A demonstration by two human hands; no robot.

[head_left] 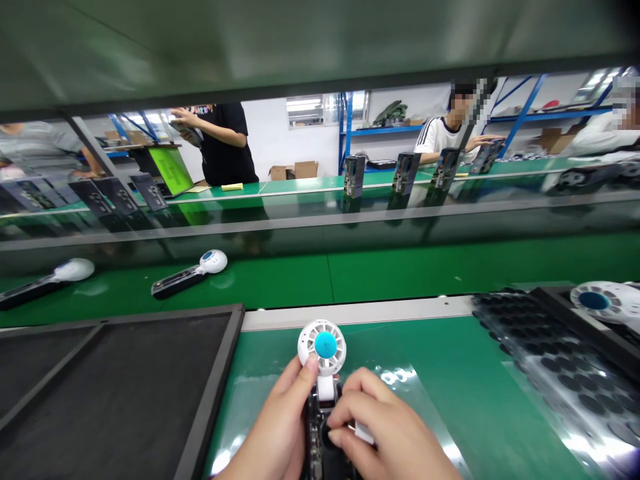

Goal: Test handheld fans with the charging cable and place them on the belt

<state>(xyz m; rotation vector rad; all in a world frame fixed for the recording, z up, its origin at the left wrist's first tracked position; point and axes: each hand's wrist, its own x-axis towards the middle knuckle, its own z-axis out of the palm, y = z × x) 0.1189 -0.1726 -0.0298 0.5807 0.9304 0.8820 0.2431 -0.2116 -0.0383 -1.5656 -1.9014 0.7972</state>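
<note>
A small handheld fan (326,345) has a white round head with a blue hub, and its dark handle (315,433) has inner parts showing. My left hand (285,413) is closed around its left side, the thumb resting at the lower rim of the head. Over the handle, my right hand (375,420) has thumb and forefinger pinched at a black round sticker (327,435). A white piece (364,432) pokes out between the right fingers; its kind is unclear. Beneath the hands lies a clear plastic sheet (405,387).
Black round stickers on a sheet (565,367) lie at right, near another white fan (600,300). Black framed trays (150,387) stand left. Two fans (190,272) rest on the green belt (280,277). Beyond, boxes (354,177) stand before several people; a shelf (320,40) hangs overhead.
</note>
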